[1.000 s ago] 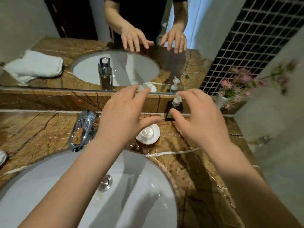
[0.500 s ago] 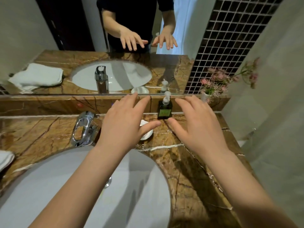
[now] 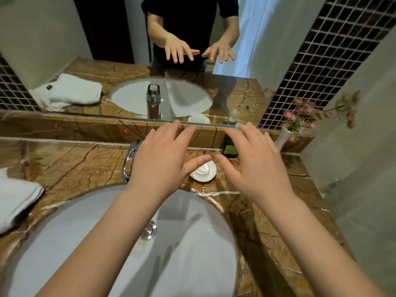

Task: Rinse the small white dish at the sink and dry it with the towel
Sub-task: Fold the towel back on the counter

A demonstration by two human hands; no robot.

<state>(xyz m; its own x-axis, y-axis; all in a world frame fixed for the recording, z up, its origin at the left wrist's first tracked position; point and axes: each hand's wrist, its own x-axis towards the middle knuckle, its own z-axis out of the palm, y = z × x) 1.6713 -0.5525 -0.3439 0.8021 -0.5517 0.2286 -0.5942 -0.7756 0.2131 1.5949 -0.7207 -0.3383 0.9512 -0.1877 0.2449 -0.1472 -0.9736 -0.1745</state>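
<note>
Both hands are held palm down above the brown marble counter (image 3: 70,166), behind the white sink (image 3: 90,243). The left hand (image 3: 161,166) is seen with its fingers straight and slightly spread, and nothing is held in it; its thumb is stretched out over the left edge of the small white dish (image 3: 206,174), though contact cannot be told. The right hand (image 3: 256,168) is likewise flat, fingers loosely fanned, thumb pointed toward the dish, with nothing grasped. The dish is set on the counter between the two thumbs, just behind the sink rim, and a clear object is seen in it. The white towel (image 3: 17,202) is laid at the counter's left edge, well apart from the hands.
</note>
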